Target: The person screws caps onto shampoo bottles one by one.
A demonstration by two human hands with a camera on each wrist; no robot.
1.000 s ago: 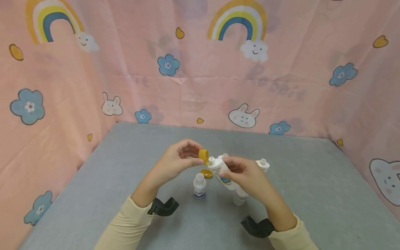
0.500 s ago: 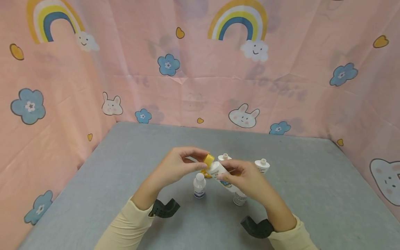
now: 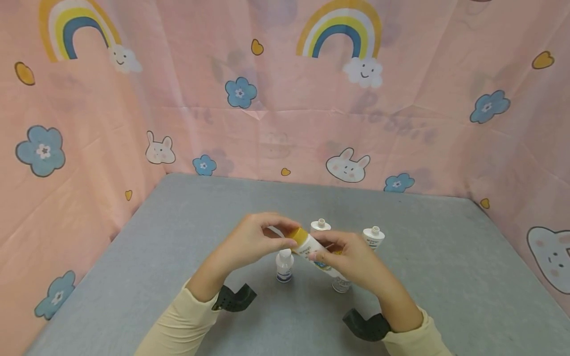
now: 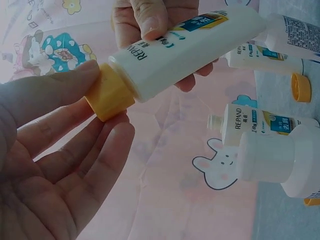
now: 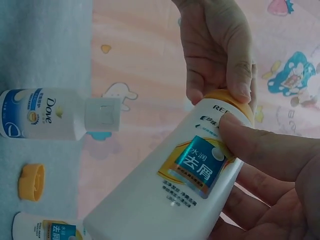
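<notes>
Tilted above the table is a white REPAND shampoo bottle [image 5: 165, 185], its label showing teal and yellow. My right hand [image 3: 354, 254] grips its body, thumb across the front. My left hand [image 3: 254, 242] pinches a yellow cap [image 4: 111, 94] between thumb and fingers. The cap sits over the bottle's neck, which it hides, with its edge against the shoulder. Behind the hands, two similar bottles stand with bare necks, one in the middle [image 3: 320, 225] and one to the right [image 3: 373, 236].
A white Dove bottle [image 3: 284, 267] with its white cap on stands below my left hand. Another white bottle [image 3: 341, 283] is partly hidden under my right hand. Loose yellow caps lie on the grey table, one of them [image 5: 31, 182] near the Dove bottle. Pink printed cloth surrounds the table.
The yellow cap, first held apart from the bottle's bare neck, has come down and right onto it. The right hand has kept its grip, with the bottle shifting slightly lower.
</notes>
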